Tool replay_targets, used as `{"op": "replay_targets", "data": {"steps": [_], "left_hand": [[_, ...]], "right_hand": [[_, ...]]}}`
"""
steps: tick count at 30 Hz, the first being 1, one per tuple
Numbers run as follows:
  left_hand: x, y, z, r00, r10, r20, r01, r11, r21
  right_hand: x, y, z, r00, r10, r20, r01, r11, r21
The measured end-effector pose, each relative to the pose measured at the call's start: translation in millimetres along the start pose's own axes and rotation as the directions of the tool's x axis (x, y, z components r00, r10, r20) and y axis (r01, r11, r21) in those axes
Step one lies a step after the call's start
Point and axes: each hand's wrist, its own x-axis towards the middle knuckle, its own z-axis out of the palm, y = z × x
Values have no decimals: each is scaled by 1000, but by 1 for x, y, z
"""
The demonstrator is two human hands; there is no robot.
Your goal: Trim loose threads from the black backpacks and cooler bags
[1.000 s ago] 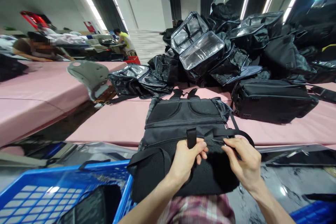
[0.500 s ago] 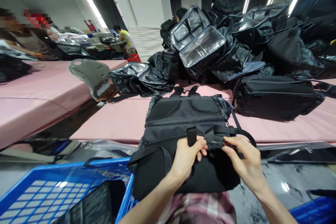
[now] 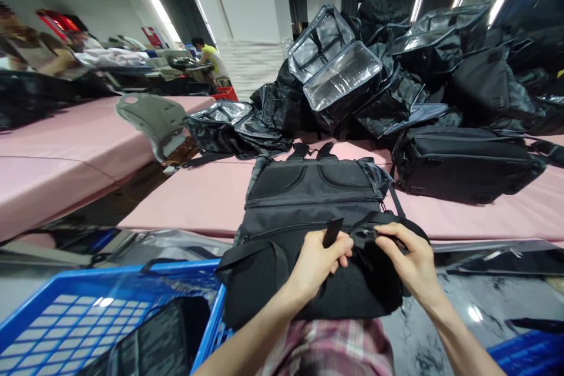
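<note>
A black backpack [image 3: 308,200] lies back-side up, half on the pink table [image 3: 194,200] and half on my lap. My left hand [image 3: 315,264] pinches a short black webbing strap end [image 3: 332,231] at the bag's middle. My right hand [image 3: 408,261] is closed on a black strap with a buckle [image 3: 368,234] just to the right of it. The two hands are close together, with the strap parts nearly meeting between them. A padded shoulder strap [image 3: 251,264] hangs off the bag's left side.
A heap of black and clear-panelled bags [image 3: 396,76] fills the table's far side, with one long black bag [image 3: 462,161] at the right. A blue plastic crate [image 3: 88,317] holding a dark bag stands at my lower left. Other people work at a far pink table [image 3: 57,141] on the left.
The strap end in my left hand has tilted to the right, and my right hand has brought its strap and buckle up and closer to it. The view shifted slightly.
</note>
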Motion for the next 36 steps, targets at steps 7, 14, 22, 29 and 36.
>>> {"op": "replay_targets", "data": {"steps": [7,14,22,29,36], "left_hand": [[-3,2,-5,1000,13,24,-12,999,-42],[0,-4,3,996,23,-86,-33,993,-110],[9,0,1,992,8,-125,-33,979,-203],[9,-1,6,985,54,-166,-85,978,-188],[6,1,9,990,37,-133,-61,981,-183]], "right_hand": [[14,-10,9,990,-1,139,-35,966,256],[23,-6,15,920,314,234,-384,842,378],[0,10,-1,979,-95,-182,61,981,-182],[1,-6,-1,953,-248,-173,172,916,-363],[0,-5,1,958,-233,-166,154,909,-387]]}}
